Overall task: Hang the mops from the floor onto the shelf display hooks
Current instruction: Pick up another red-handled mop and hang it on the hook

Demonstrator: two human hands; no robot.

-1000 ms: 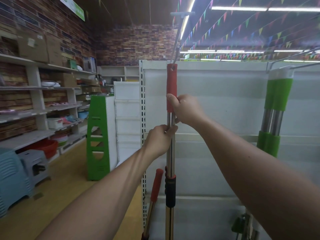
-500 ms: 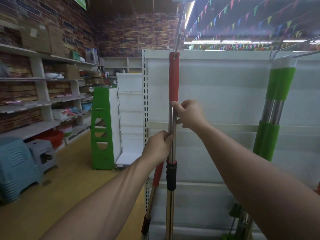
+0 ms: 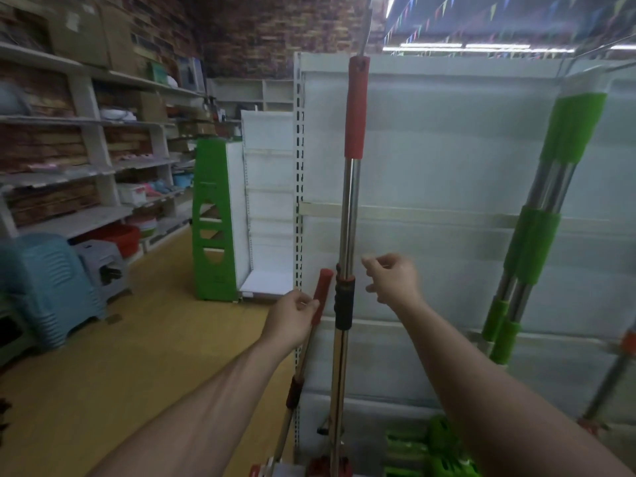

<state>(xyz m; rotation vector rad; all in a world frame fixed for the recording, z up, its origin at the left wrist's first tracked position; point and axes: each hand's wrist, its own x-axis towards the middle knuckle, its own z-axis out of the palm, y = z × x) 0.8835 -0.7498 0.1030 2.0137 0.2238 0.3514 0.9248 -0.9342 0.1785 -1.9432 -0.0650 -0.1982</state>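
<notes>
The hung mop [image 3: 356, 108] stands upright in the middle of the view, close against the white shelf [image 3: 447, 149]. The top of its red grip meets the hook [image 3: 365, 29] above, so this one looks done. The right hand [image 3: 395, 278] is just right of its pole and apart from it, fingers loosely curled and holding nothing.

The step in hand seems to be taking up the next one. A leaning mop [image 3: 321, 290] rests tilted just left of the hung one, its foot down near the floor [image 3: 137, 339]. The left hand [image 3: 292, 318] is at the lower part of its red grip with fingers curled against it. The blur hides whether they have closed round it, so I cannot tell if it is gripped.

Next, I judge, that hand needs a firm hold, with the right hand joining lower on the pole. The mop then has to be raised until the hole at its top reaches a hook. It should be kept clear of the hung mop beside it so that one is not knocked off. Two green mops [image 3: 571, 132] already hang at the far right
</notes>
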